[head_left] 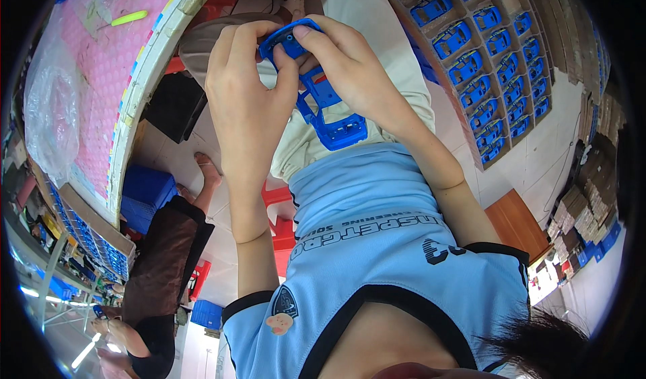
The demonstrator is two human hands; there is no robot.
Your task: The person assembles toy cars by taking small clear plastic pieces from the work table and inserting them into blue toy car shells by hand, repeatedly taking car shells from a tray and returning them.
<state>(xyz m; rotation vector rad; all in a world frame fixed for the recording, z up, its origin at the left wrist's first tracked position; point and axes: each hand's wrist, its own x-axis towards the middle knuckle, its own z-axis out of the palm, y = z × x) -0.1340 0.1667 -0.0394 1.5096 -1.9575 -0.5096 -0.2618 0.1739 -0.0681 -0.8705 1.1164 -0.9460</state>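
A blue plastic toy car body shell [340,133] is held over my lap, its inner side and window openings showing. My left hand [252,69] grips its far end from the left, thumb pressed on the inside. From the right, my right hand [343,59] grips the same far end, its thumb on the rim. The fingers beneath the shell are partly hidden. Its near end hangs free, close to my light blue shirt. A small red spot shows within the shell's middle.
At the right stands a divided cardboard tray [478,152] with rows of blue car bodies. On the left, a table [145,49] with a pink covering bears a yellow-green tool [129,18] and a clear plastic bag [50,110]. Another person [158,264] sits lower left, near a blue crate [145,194].
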